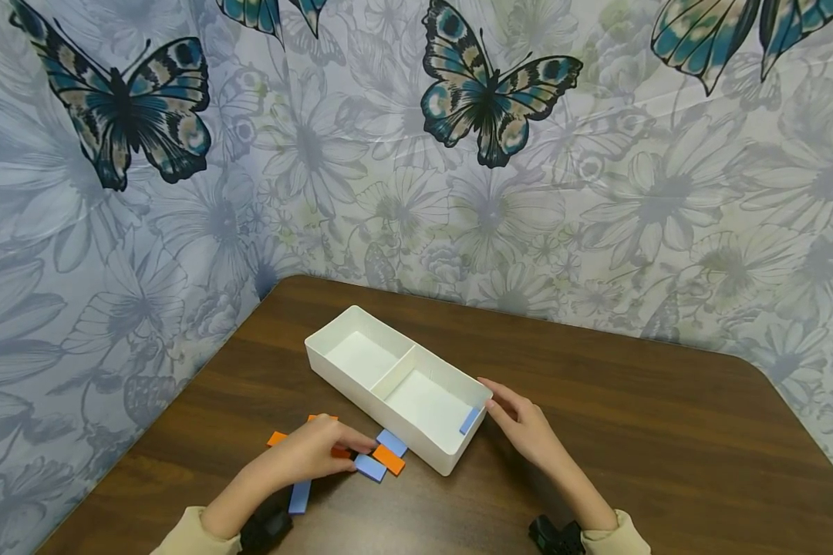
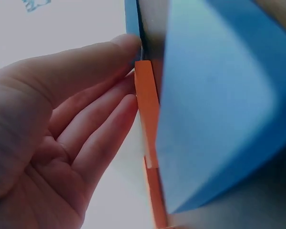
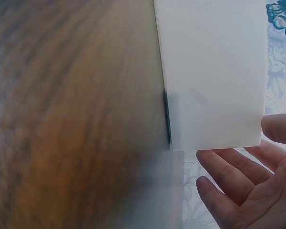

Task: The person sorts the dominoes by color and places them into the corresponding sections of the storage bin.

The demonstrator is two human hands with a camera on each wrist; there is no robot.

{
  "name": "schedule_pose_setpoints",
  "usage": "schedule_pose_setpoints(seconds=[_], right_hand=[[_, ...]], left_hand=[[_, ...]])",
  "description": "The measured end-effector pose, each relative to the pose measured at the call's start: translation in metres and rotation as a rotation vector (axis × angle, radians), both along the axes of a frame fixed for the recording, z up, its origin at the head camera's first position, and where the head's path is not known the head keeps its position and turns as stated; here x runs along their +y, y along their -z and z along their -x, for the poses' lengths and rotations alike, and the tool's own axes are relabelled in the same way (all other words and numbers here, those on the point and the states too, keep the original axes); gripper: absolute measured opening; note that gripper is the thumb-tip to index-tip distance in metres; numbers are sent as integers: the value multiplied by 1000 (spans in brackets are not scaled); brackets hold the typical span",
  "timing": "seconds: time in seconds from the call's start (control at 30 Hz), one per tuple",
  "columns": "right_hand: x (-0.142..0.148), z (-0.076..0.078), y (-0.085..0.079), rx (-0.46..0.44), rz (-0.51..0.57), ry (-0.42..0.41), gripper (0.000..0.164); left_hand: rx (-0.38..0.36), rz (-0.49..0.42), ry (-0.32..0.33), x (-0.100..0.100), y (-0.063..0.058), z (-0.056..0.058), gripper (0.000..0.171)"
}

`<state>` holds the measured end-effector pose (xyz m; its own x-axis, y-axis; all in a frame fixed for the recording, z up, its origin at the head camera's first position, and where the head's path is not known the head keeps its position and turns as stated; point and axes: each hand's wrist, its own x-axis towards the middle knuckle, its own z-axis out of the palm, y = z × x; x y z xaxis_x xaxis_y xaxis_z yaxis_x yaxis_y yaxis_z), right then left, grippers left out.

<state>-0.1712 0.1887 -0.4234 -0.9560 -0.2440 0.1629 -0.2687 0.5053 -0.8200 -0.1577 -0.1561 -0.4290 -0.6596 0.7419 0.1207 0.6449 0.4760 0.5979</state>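
A white two-compartment box [image 1: 361, 389] sits at an angle on the table. My right hand [image 1: 524, 428] grips its right-hand corner, with thumb and fingers on the rim and outer wall; the same white wall [image 3: 214, 71] fills much of the right wrist view. Left of the box, my left hand [image 1: 312, 451] bends over a group of small flat blocks, thumb and fingertips pinching a blue block [image 1: 370, 468]. An orange block [image 1: 389, 460] and another blue block [image 1: 392, 442] lie beside it. One blue block [image 1: 469, 420] is inside the box's right compartment.
More blocks lie around the left hand: a blue block [image 1: 300, 497] below the wrist and an orange block [image 1: 276, 438] to its left. The brown wooden table [image 1: 666, 447] reaches back to a butterfly-patterned wall covering [image 1: 389, 193].
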Motion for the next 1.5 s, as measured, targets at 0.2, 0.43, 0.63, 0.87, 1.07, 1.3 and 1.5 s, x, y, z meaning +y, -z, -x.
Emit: schedule_pose_setpoints(seconds=[0.2, 0.43, 0.63, 0.87, 1.07, 1.3, 1.5], right_hand=[[0, 0, 0, 2, -6, 3, 38], [0, 0, 0, 6, -10, 6, 38], [-1, 0, 0, 9, -11, 9, 37], [-2, -2, -2, 46, -12, 7, 37], [-2, -3, -3, 17, -3, 18, 37], [-2, -2, -3, -10, 7, 22, 37], [-3, -1, -2, -3, -6, 33, 37]], left_hand=[[-209, -197, -25, -5, 3, 4, 33], [-343, -332, -29, -9, 4, 7, 31], [-401, -444, 28, -16, -5, 9, 33], [-472, -566, 44, -11, -26, 19, 37], [-431, -519, -147, 18, -46, 37, 39], [-448, -475, -185, 48, -48, 61, 38], [-439, -410, -164, 69, -44, 79, 35]])
